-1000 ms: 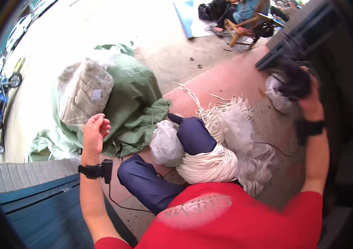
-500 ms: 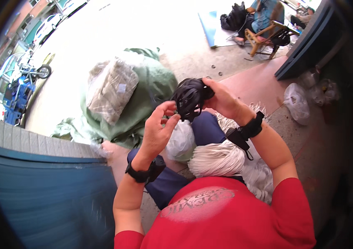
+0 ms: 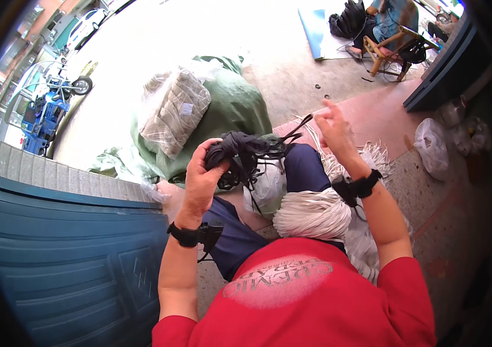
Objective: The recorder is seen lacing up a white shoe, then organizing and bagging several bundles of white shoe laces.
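Observation:
My left hand [image 3: 202, 179] is closed round a loose bundle of thin black cord [image 3: 240, 153], with several strands dangling below it. To the right, my right hand [image 3: 338, 134] is raised. Its thumb side meets the end of a few black strands that stretch up from the bundle, while its index finger points away. Across my lap lies a thick hank of white cord [image 3: 312, 215], its frayed ends [image 3: 376, 159] spreading out beyond my right knee. A white plastic bag [image 3: 270, 188] sits between my legs, partly hidden by the black strands.
Ahead stands a large green sack [image 3: 237, 107] with a clear-wrapped package [image 3: 176, 110] on top. A blue door panel [image 3: 72, 248] flanks me on the left. Plastic bags [image 3: 431, 144] lie at the right. Farther off, a person sits by a bamboo chair [image 3: 393, 52].
The black bundle has come down and left with my left hand, which now grips it. My right hand has moved off the bundle to the right, drawing strands out. The view has shifted slightly.

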Demonstrator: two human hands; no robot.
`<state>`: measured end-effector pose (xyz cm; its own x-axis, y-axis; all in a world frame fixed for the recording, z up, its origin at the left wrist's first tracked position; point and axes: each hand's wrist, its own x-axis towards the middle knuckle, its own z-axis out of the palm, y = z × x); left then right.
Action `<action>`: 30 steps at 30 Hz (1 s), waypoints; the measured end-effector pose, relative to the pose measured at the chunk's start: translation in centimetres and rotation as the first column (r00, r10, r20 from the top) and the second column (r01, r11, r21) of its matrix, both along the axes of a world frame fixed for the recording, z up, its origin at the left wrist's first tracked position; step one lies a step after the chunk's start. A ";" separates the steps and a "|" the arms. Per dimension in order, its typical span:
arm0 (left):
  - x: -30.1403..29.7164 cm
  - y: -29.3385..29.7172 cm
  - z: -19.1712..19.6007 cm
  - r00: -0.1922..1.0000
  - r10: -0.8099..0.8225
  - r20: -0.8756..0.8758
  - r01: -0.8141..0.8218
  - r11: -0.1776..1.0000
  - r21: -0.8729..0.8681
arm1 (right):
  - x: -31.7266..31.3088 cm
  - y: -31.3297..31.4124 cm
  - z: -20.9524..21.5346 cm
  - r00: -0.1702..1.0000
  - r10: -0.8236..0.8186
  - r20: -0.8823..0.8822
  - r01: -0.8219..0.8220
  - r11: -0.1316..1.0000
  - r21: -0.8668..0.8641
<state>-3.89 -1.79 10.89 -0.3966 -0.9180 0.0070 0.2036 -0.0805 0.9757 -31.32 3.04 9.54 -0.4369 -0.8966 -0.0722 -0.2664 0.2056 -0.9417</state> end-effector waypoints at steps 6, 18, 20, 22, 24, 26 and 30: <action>-0.3 0.7 3.0 0.901 -0.353 0.251 0.374 0.927 -0.039 | 3.3 1.3 2.2 0.684 0.351 -0.639 -0.652 0.686 -0.322; 1.4 3.0 5.7 0.885 0.240 0.399 -0.079 0.922 -0.380 | 10.7 -0.9 0.0 0.933 0.310 -0.183 -0.348 0.907 -0.236; 0.5 3.2 4.4 0.799 0.279 0.532 0.096 0.814 -0.572 | 11.3 -0.4 0.0 0.886 0.309 -0.346 -0.408 0.874 -0.265; 0.0 2.8 3.5 0.789 0.304 0.534 0.101 0.793 -0.601 | 11.7 0.0 -0.1 0.883 0.322 -0.341 -0.410 0.884 -0.227; -0.3 2.5 2.9 0.787 0.317 0.529 0.117 0.765 -0.634 | 11.7 0.3 -0.3 0.884 0.365 -0.292 -0.438 0.865 -0.244; -0.3 2.3 2.8 0.910 0.104 0.400 0.072 0.913 -0.402 | 11.6 0.5 -0.5 0.887 0.415 -0.203 -0.458 0.848 -0.267; 0.1 2.3 3.2 0.937 -0.043 0.346 0.141 0.955 -0.263 | 10.8 0.8 -0.2 0.803 0.592 0.071 -0.548 0.779 -0.304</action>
<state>-3.74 0.47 14.06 -0.5031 -0.8572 0.1101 -0.1321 0.2022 0.9704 -20.52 3.89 9.31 0.1576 -0.9723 0.1728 -0.1054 -0.1905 -0.9760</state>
